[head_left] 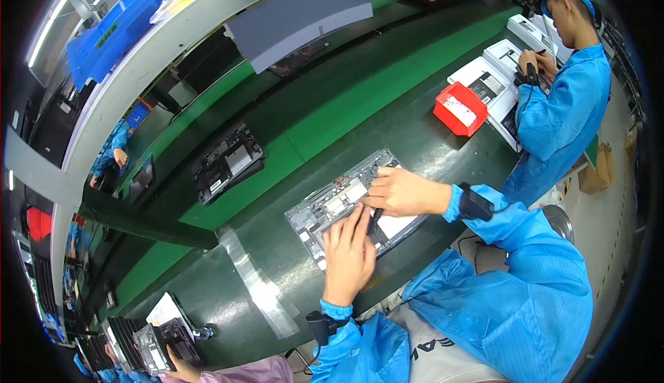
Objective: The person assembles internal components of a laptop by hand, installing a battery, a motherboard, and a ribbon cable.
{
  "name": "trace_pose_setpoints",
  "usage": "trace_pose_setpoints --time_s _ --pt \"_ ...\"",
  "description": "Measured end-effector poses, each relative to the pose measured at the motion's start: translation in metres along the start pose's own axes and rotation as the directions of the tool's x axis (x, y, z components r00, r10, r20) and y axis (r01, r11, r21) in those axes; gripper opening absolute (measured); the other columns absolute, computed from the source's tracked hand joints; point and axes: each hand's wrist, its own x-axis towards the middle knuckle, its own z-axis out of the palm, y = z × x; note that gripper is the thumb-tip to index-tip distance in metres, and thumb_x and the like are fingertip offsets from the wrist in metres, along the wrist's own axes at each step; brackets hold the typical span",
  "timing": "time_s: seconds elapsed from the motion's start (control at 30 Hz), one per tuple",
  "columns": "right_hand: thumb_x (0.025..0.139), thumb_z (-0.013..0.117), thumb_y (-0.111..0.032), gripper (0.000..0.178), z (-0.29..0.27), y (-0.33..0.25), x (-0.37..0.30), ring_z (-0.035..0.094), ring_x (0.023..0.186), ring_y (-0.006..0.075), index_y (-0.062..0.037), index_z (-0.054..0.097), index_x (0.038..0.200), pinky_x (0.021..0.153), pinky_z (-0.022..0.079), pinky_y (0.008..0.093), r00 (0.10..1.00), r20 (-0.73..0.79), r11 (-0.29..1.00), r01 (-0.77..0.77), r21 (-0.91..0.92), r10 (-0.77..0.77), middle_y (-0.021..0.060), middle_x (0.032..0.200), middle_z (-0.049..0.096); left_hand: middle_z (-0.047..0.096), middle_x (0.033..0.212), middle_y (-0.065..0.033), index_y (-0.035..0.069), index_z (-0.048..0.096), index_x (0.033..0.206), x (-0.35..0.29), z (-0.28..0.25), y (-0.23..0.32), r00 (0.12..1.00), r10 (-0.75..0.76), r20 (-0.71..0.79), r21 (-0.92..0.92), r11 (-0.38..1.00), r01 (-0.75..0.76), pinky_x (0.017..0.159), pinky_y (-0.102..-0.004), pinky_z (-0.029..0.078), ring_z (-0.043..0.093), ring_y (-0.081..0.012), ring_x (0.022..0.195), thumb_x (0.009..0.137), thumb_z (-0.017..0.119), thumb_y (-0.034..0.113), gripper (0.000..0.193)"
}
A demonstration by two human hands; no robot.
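An opened laptop base (325, 207) with bare circuit boards and metal parts lies on the dark green bench in front of me. My left hand (348, 255) rests over its front middle, fingers stretched out toward the inner parts. From the right, my right hand (404, 193) reaches over the same base with its fingers curled and pinched. A slim black thing (375, 220) shows just below the right fingers, beside the left fingertips; its kind is unclear. What the right fingertips touch is hidden.
Another opened laptop base (228, 162) lies on the green strip beyond. A clear plastic strip (259, 286) is on the bench at left. A red bin (460, 108) stands near a co-worker (564, 92) at right. Another person's hand (181, 368) holds a laptop part at lower left.
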Motion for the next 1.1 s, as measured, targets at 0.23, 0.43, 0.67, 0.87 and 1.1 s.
trace_pose_setpoints --time_s 0.23,0.43,0.67,0.87,1.1 --pt "0.089 0.078 -0.018 0.043 -0.038 -0.099 -0.034 0.066 0.081 0.0222 -0.0011 0.069 0.127 0.075 0.051 0.0366 0.989 0.111 0.95 -0.123 0.286 0.095 0.0047 0.088 0.066 0.07 0.097 0.0009 0.01 0.078 0.11 -0.076 -0.006 0.029 0.993 0.072 -0.093 0.109 0.992 -0.062 0.081 -0.0375 0.047 0.062 -0.0202 0.088 0.076 0.084 0.005 0.035" --pt "0.088 0.086 -0.019 0.023 0.02 -0.151 -0.073 0.073 0.082 0.0228 -0.0035 0.079 0.103 0.074 0.058 0.035 0.86 0.283 0.347 -0.443 0.827 0.424 0.0092 0.094 0.077 0.07 0.093 0.0 0.011 0.078 0.103 -0.141 0.023 0.025 0.993 -0.089 -0.078 -0.144 0.987 0.077 0.08 -0.0388 0.046 0.061 -0.0228 0.087 0.07 0.086 0.004 0.035" --pt "0.085 0.086 -0.007 0.019 0.06 -0.159 -0.088 0.075 0.078 0.0196 -0.0006 0.079 0.101 0.067 0.057 0.0314 0.682 0.106 0.311 -0.46 0.832 0.723 0.011 0.092 0.078 0.066 0.112 -0.0038 0.013 0.074 0.126 -0.154 0.046 0.016 0.988 -0.155 -0.015 0.002 0.988 0.155 0.088 -0.0399 0.047 0.061 -0.0251 0.097 0.085 0.083 0.015 0.042" --pt "0.088 0.083 -0.005 0.017 0.072 -0.158 -0.083 0.074 0.071 0.0157 -0.0003 0.078 0.103 0.058 0.054 0.0283 0.59 0.107 0.297 -0.544 0.785 0.8 0.0105 0.088 0.078 0.064 0.128 -0.0071 0.012 0.07 0.134 -0.153 0.05 0.02 0.986 -0.14 0.09 0.189 0.974 0.121 0.098 -0.0453 0.046 0.058 -0.029 0.113 0.09 0.078 0.024 0.047" --pt "0.087 0.083 -0.006 0.018 0.074 -0.158 -0.075 0.071 0.067 0.0217 -0.0012 0.079 0.104 0.057 0.052 0.0309 0.704 -0.087 0.521 -0.429 0.738 0.705 0.0131 0.086 0.076 0.064 0.13 -0.0085 0.01 0.072 0.133 -0.149 0.045 0.025 0.978 -0.175 0.112 0.166 0.974 0.155 0.101 -0.0468 0.045 0.057 -0.0298 0.115 0.089 0.077 0.025 0.047"
